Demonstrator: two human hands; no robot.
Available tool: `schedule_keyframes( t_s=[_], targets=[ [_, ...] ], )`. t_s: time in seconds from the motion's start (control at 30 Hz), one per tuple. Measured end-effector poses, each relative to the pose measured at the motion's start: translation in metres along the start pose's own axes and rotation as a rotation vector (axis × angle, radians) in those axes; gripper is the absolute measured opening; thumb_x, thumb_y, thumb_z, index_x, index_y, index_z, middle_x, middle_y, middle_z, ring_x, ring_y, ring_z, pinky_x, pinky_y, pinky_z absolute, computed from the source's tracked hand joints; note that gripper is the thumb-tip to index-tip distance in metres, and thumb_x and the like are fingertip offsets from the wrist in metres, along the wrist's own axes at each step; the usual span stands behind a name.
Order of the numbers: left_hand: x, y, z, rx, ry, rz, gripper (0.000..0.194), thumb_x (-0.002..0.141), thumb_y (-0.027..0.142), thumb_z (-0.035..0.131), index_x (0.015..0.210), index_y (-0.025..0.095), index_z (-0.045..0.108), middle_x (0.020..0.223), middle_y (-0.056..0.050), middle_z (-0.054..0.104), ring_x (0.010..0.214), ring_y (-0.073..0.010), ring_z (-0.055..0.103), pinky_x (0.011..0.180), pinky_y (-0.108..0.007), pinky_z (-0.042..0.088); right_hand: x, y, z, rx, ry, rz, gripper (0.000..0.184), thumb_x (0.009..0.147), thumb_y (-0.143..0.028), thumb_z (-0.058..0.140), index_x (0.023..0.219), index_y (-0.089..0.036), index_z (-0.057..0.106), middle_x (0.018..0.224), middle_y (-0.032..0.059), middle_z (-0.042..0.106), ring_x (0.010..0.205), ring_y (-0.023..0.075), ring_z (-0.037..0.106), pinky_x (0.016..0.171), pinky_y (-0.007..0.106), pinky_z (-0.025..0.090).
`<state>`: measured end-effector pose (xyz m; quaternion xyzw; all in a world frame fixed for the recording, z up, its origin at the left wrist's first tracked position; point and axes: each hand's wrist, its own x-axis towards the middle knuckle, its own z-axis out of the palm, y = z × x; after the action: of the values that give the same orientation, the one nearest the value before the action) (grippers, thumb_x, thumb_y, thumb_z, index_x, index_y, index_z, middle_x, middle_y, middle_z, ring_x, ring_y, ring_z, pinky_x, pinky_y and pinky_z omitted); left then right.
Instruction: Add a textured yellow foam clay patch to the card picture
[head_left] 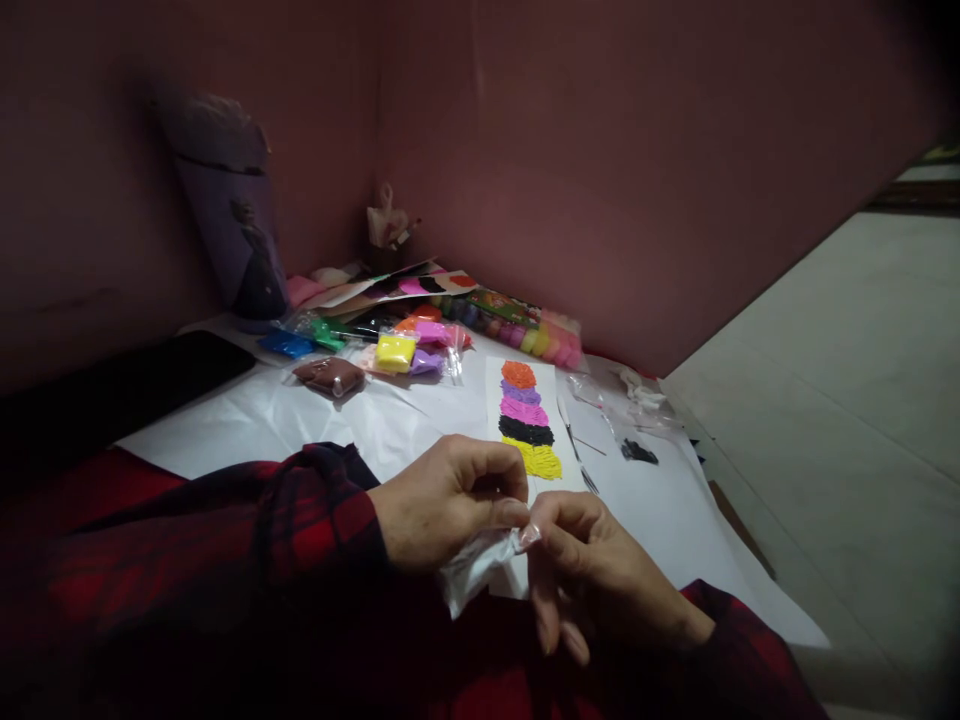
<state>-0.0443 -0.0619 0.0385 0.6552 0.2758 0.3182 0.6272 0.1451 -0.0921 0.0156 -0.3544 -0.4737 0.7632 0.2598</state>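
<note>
Between both hands hangs a small clear plastic bag with something white in it [476, 570], just over the table's front edge. My left hand [454, 500] pinches the bag's upper edge between thumb and forefinger. My right hand [592, 560] grips the same edge close beside it, its lower fingers hanging loose. Directly beyond them lies a white card [491, 400] with stacked textured bands of orange, purple, pink, black and yellow clay [527, 432]. The card's lower end is partly hidden behind the hands.
Bagged clay pieces, among them a yellow packet [395, 352] and a brown packet [330, 375], lie at the back left. Thin tools [574, 445] rest right of the card, near a black clay scrap [639, 452]. A purple bin [232, 230] stands by the wall.
</note>
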Motion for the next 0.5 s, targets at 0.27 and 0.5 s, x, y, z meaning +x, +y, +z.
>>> schedule_keyframes(
  t_s=[0.27,0.5],
  targets=[
    [0.0039,0.0007,0.0002,-0.037,0.055,-0.018,0.016,0.074,0.024,0.064,0.067,0.014,0.054,0.053,0.005,0.046,0.048,-0.0068,0.038,0.045,-0.019,0.029,0.0018,0.0015,-0.0030,-0.096,0.134,-0.137,0.027,0.081,-0.042,0.068,0.080,-0.015,0.063,0.052,0.0017,0.068,0.032,0.0078,0.055,0.031,0.012,0.034],
    [0.0075,-0.0068,-0.0003,-0.254,0.013,-0.091,0.034,0.071,0.041,0.073,0.069,0.014,0.053,0.052,0.005,0.047,0.044,-0.0056,0.038,0.043,-0.018,0.028,0.0010,0.0007,-0.0024,0.113,0.093,-0.120,0.032,0.074,-0.046,0.074,0.089,-0.019,0.065,0.047,-0.0006,0.066,0.025,0.0052,0.046,0.028,0.010,0.031]
  ],
)
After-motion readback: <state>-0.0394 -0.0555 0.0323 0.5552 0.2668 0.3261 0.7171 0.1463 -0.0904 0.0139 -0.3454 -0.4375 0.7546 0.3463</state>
